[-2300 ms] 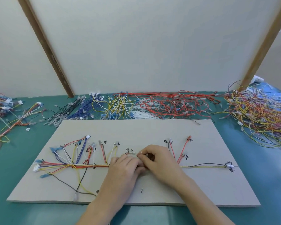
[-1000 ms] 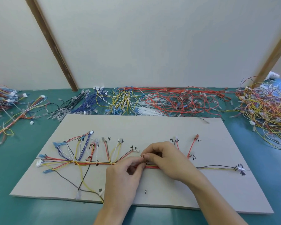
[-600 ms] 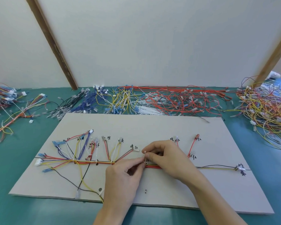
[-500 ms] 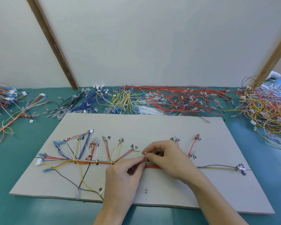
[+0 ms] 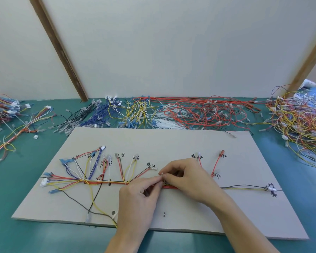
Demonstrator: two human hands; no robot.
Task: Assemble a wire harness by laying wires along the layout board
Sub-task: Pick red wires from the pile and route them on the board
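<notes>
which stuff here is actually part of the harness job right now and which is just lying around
In use:
- layout board
- wire bundle laid along its line
- small white tie pinched at the bundle by left hand and right hand

Lying about:
- red wire pile
- mixed wire heap
- finished harnesses

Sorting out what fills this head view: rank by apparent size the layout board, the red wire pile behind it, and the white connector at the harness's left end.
1. layout board
2. red wire pile
3. white connector, tiny by comparison
</notes>
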